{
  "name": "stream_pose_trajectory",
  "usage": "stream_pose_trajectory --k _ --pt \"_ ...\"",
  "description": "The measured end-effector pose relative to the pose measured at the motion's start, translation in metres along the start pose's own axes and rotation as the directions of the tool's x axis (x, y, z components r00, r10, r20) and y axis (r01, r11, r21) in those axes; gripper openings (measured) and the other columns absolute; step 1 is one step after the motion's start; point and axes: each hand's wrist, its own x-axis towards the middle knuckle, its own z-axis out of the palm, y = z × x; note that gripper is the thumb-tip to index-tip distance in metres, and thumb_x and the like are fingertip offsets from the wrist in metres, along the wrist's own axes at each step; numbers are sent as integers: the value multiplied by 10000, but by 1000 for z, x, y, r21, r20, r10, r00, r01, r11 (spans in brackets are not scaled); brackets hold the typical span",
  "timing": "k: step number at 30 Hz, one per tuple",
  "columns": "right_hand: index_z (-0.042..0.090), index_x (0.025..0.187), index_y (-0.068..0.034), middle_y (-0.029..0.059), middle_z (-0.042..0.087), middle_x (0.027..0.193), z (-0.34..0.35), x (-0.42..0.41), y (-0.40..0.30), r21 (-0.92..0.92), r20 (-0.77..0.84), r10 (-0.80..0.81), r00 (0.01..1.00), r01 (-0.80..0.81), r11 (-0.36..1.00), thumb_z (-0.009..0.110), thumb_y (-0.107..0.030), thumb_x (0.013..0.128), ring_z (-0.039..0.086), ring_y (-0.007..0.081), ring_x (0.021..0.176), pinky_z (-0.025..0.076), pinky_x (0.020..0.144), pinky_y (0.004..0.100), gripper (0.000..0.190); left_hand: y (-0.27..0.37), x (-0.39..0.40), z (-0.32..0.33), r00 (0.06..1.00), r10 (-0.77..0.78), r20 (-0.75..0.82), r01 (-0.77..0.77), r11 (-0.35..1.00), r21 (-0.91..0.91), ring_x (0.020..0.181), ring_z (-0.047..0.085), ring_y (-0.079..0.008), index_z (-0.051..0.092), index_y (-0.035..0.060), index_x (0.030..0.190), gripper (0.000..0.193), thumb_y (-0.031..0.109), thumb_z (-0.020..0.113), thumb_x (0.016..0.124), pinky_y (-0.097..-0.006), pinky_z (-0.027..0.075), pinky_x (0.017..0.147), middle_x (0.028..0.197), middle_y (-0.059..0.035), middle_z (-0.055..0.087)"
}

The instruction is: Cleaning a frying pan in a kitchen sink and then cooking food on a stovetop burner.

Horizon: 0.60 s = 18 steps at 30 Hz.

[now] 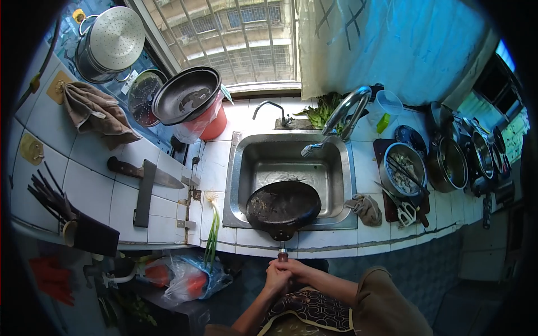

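Note:
Both my left hand (277, 277) and my right hand (295, 269) are closed around the wooden handle (283, 255) of a frying pan, one against the other, just beyond the counter's front edge. The dark, worn pan (282, 206) reaches over the front rim of a stainless steel sink (290, 164), with its underside seemingly facing up. Behind it, a chrome faucet (345, 110) arches over the basin. A crumpled cloth (366, 208) lies at the sink's right corner, and green onions (213, 235) lie left of the sink, hanging over the edge.
To the right, a bowl of food with chopsticks (403, 169) stands on a board beside kitchen scissors (405, 213); pots (447, 164) stand farther along. At left are a red bucket (212, 126) under a black basin (187, 95), a wall-held knife (168, 178) and a chopstick holder (96, 235).

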Motion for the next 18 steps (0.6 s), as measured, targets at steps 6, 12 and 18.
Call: stream_pose_trajectory --k 6,12,18 --pt "514 1082 -20 77 567 953 81 -21 21 21 -136 -171 976 175 984 572 -175 817 562 152 861 461 783 288 313 20 -56 -45 983 90 157 -75 992 -102 468 521 -149 453 32 899 277 -5 528 635 -273 432 400 626 -65 502" --pt "469 1080 3 185 559 1045 158 -52 44 267 63 -281 958 255 929 523 -143 828 562 237 943 453 844 345 296 35 -141 -85 815 123 566 307 737 -602 480 485 -147 436 23 912 178 47 473 740 -278 410 455 609 -40 443" --pt "488 943 -14 127 574 916 191 -79 95 168 -31 -308 951 308 936 541 -57 763 567 198 829 473 770 329 192 -8 -170 -104 349 465 813 829 251 -499 411 456 -102 427 26 981 226 36 433 755 -258 431 415 600 -40 404"
